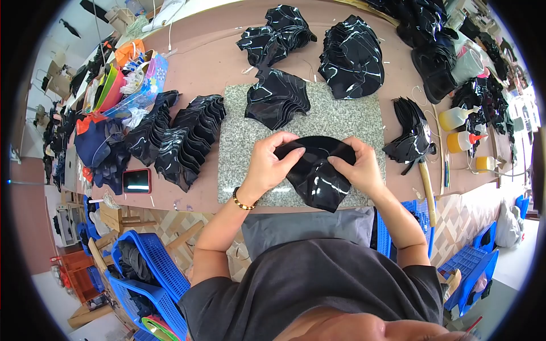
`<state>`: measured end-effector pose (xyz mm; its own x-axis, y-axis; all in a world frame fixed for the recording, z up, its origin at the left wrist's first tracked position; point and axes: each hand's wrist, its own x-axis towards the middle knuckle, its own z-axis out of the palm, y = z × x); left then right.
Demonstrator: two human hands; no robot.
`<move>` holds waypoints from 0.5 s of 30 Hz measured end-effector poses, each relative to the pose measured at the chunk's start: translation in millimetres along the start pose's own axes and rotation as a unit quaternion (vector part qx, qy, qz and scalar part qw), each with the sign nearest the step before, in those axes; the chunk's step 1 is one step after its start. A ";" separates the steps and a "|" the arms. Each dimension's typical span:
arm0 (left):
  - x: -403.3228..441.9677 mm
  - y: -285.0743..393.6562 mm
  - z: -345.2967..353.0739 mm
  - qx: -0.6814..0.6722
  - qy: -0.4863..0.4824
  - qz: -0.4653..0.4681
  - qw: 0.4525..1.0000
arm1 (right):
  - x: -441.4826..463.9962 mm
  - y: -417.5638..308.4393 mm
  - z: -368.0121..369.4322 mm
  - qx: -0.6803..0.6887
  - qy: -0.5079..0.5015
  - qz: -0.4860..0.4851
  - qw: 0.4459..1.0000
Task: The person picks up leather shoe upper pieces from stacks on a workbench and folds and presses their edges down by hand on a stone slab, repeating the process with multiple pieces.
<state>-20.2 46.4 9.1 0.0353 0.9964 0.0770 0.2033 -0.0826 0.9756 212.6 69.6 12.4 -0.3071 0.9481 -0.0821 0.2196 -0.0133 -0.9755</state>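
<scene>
A glossy black leather piece (pixel 319 179), curved like part of a shoe upper, is stretched between my two hands over the front of a speckled stone slab (pixel 236 148). My left hand (pixel 271 162) pinches its upper left edge, thumb on top and fingers partly hidden behind. On the upper right side, my right hand (pixel 363 165) grips it the same way, its thumb pressing the face. Just beyond the hands, a fanned stack of similar black pieces (pixel 277 99) lies on the slab. Another stack (pixel 352 59) overlaps the slab's far right corner.
More black stacks (pixel 192 136) lie left, near a phone (pixel 137 181) and a patterned box (pixel 151 79). On the right are black strips (pixel 408 133), a wooden handle (pixel 427 193) and glue bottles (pixel 454 118). Blue crates (pixel 149 284) stand below the table (pixel 196 54).
</scene>
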 end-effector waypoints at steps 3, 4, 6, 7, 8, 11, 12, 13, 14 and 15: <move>-1.0 -5.9 0.4 -0.020 0.002 0.016 1.000 | -2.1 0.6 1.3 -0.006 0.001 -0.004 1.000; -1.3 -6.7 0.5 -0.025 0.002 0.025 0.999 | -2.9 -1.9 1.9 0.000 0.001 0.002 1.000; -2.0 -5.8 -0.1 -0.040 -0.008 0.010 0.999 | -3.2 -2.8 2.2 0.001 0.000 0.011 1.000; -2.1 -5.4 -0.6 -0.047 -0.012 0.002 0.999 | -2.9 -2.3 1.8 -0.003 0.000 0.014 1.000; -2.1 -6.2 -0.8 -0.044 -0.009 0.018 0.999 | -2.7 -1.6 1.5 -0.007 0.000 0.017 1.000; -2.4 -7.5 -1.3 -0.044 -0.003 0.047 0.998 | -2.5 1.1 1.2 -0.003 0.006 0.015 1.000; -3.8 -5.1 -1.7 -0.050 -0.003 0.045 0.998 | -2.6 1.6 1.3 0.004 0.005 0.014 1.000; -4.8 -3.7 -2.1 -0.055 -0.003 0.044 0.998 | -2.5 1.8 1.2 0.011 0.005 0.013 1.000; -5.1 -4.9 -4.6 -0.076 -0.007 0.030 0.997 | -1.9 2.0 0.9 0.018 0.004 0.012 1.000; -4.8 -7.2 -8.7 -0.097 -0.011 0.017 0.995 | -0.8 3.7 0.2 0.016 -0.004 0.015 1.000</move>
<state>-30.4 42.4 3.5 0.0609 0.9922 0.1092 0.0097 -0.1100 0.9939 213.5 68.7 8.8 -0.3073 0.9448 -0.1134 0.1995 -0.0526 -0.9785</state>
